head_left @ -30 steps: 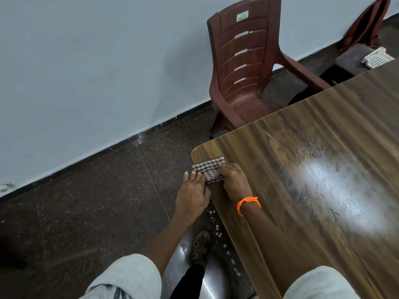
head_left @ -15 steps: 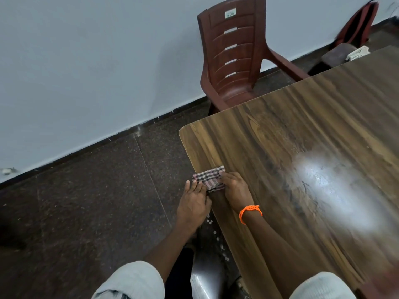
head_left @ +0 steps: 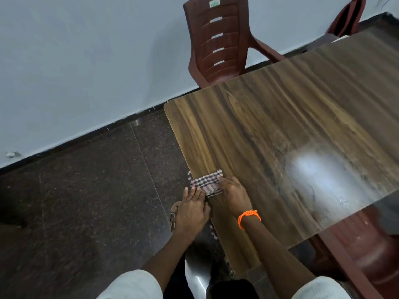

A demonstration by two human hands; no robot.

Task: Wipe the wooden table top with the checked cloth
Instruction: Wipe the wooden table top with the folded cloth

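sweeping along the table (head_left: 248, 130) edge seems the step in hand: the right hand (head_left: 232, 194) presses flat on the cloth (head_left: 205, 183) while the left hand (head_left: 191, 211), open, cups just below it off the edge, so next calls for a steady pull nearer; since earlier both hands and cloth have slid back from the far corner.

Dim, even indoor light. Bright glare patch on bench (head_left: 280, 130) at right, washing out the grain. Motion blur on bench and chair (head_left: 218, 39). Wide-angle bend at edges.
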